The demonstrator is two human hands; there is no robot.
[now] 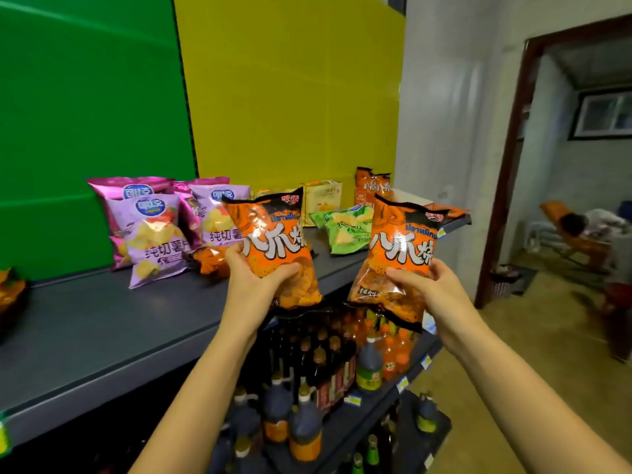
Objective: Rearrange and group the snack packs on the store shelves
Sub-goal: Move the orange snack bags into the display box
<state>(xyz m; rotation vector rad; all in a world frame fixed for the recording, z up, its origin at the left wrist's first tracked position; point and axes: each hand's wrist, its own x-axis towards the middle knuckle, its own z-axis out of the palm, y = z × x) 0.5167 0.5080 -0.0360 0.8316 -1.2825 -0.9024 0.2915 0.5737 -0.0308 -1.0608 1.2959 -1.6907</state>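
Orange snack packs: one (pixel 277 248) gripped in left hand (pixel 253 282), other (pixel 398 258) in right hand (pixel 427 289), above near shelf edge (pixel 342 268). Suggest standing both upright beside far-right orange pack (pixel 371 188), clear of green pack (pixel 345 230).

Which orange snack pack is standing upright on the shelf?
The back-right orange pack by the yellow wall. The left hand and right hand hold two; another lies beside the purple packs.

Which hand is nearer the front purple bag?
Left. The left hand, gripping an orange pack, is just right of the front purple bag; the right hand, gripping a second orange pack, is farther right.
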